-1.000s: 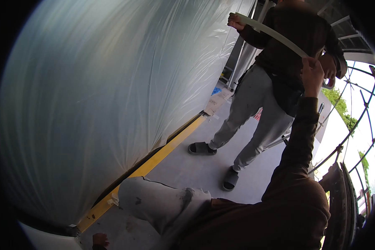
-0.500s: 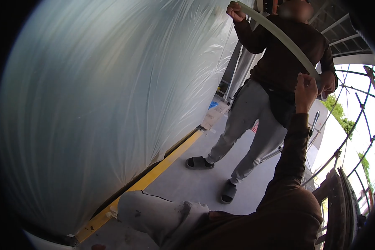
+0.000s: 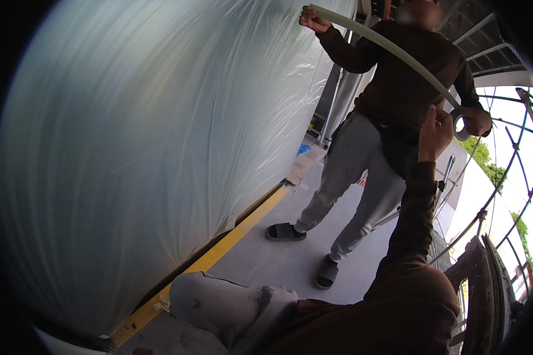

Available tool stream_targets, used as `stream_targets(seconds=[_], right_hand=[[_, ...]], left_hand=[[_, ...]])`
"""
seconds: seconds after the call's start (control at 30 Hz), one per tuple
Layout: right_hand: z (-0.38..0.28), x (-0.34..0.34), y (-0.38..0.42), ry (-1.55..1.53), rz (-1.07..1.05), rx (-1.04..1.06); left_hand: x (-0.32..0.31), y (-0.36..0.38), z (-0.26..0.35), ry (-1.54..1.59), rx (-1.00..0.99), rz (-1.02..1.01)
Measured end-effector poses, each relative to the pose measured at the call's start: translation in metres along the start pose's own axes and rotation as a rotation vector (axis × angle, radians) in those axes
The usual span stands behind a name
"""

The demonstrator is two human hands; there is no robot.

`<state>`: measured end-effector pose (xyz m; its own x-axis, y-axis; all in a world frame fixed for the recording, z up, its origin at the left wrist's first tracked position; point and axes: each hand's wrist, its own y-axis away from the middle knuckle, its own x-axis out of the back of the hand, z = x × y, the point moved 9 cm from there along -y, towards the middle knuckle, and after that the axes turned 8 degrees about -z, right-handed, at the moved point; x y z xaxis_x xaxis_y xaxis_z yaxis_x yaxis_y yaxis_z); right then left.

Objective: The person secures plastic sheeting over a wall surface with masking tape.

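Note:
My right hand (image 3: 436,135) is raised on the right, with fingers half bent and apart and nothing visible in them. Its fingertips come up just under a pale strip of tape (image 3: 391,46). A person (image 3: 411,71) facing me stretches this strip in a shallow arc, one hand (image 3: 315,19) pinching its far end. That person's other hand (image 3: 475,121) holds the tape roll (image 3: 461,127), right beside my fingers in this view. My left hand does not show. My bent knee (image 3: 213,302) is at the bottom.
Clear plastic sheeting (image 3: 148,148) hangs over the whole left side, down to a yellow board (image 3: 219,239) along the grey floor (image 3: 278,254). Scaffold poles and netting (image 3: 515,142) stand at the right, by a dark frame (image 3: 482,290). Cardboard (image 3: 305,163) lies behind the person.
The other person's hands have moved apart, the strip's end going left and the roll right. More of the roll shows. My right hand stays near the strip, its index finger a little straighter.

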<state>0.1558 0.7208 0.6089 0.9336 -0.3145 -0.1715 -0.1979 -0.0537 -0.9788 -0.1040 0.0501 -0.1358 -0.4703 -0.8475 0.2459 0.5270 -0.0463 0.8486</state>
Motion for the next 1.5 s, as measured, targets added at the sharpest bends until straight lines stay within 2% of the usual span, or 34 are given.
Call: stream_targets(seconds=[0.13, 0.2, 0.3, 0.43, 0.6, 0.73, 0.83, 0.9, 1.03, 1.1, 1.2, 1.4, 1.5], right_hand=[[0.007, 0.006, -0.001, 0.024, 0.019, -0.025], [0.015, 0.010, 0.003, 0.015, 0.022, -0.158], [0.024, 0.017, 0.004, 0.026, 0.050, -0.191], [0.019, 0.022, 0.008, 0.029, 0.072, -0.165], [0.041, 0.024, 0.007, -0.004, 0.065, -0.208], [0.024, 0.036, 0.002, 0.073, 0.125, -0.156], [0.028, 0.032, -0.003, 0.048, 0.104, -0.178], [0.024, 0.026, -0.004, 0.038, 0.091, -0.161], [0.018, 0.018, -0.003, 0.014, 0.070, -0.160], [0.021, 0.009, -0.005, -0.007, 0.001, -0.156], [0.021, 0.002, -0.003, 0.028, -0.052, -0.178], [0.022, -0.020, 0.001, -0.028, -0.142, -0.164], [0.030, -0.035, -0.006, -0.084, -0.188, -0.183]], left_hand=[[0.000, -0.010, -0.003, 0.015, -0.045, -0.049], [0.000, -0.005, -0.002, -0.009, 0.000, 0.001], [0.002, -0.038, -0.021, 0.064, -0.026, -0.062], [0.007, -0.051, -0.025, 0.019, -0.030, -0.037], [0.005, -0.074, -0.039, 0.180, -0.012, -0.069], [0.004, -0.067, -0.033, 0.114, -0.007, -0.063], [0.003, -0.039, -0.023, 0.135, 0.016, -0.021], [0.002, -0.017, -0.007, 0.090, -0.037, -0.016], [0.004, -0.051, -0.017, -0.034, -0.101, -0.089], [0.006, -0.029, -0.012, 0.001, -0.033, 0.002], [0.002, -0.003, -0.005, 0.076, -0.006, 0.015], [0.002, 0.004, -0.001, -0.006, 0.009, -0.003], [0.004, -0.019, -0.014, 0.025, 0.002, 0.006]])
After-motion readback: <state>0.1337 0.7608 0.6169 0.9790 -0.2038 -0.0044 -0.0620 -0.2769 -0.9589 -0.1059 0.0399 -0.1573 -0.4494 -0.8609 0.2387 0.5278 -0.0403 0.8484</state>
